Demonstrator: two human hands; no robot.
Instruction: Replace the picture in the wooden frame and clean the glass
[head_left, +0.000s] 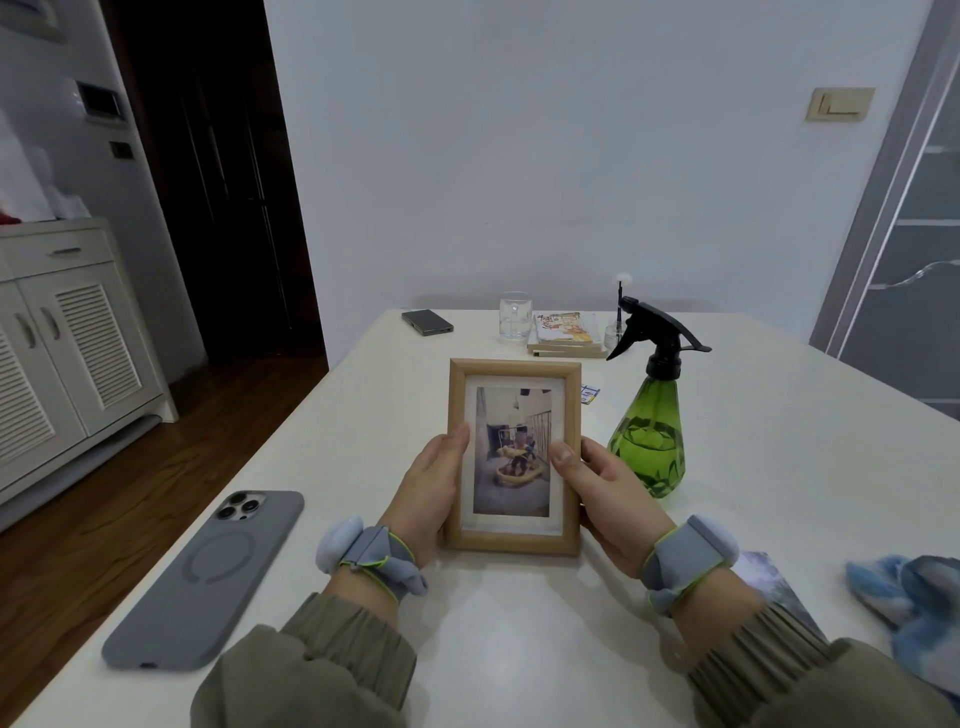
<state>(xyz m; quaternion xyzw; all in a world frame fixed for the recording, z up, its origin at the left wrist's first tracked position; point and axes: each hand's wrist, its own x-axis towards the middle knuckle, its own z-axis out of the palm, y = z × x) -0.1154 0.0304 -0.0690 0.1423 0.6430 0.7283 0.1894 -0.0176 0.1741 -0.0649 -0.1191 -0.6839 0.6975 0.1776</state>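
Both hands grasp the light wooden picture frame (514, 457) upright over the white table (779, 441). The left hand (426, 499) and right hand (608, 493) clasp its side rails, thumbs on the glass, probably to inspect it. The green plastic spray bottle (649, 415) stands just right of the grip, and the blue cloth (909, 597) lies farther right.

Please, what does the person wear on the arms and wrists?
The left hand and right hand are bare, no gloves. Each wrist has a grey fabric band with yellow-green edging and a rounded white module. The sleeves are olive-green with ribbed cuffs.
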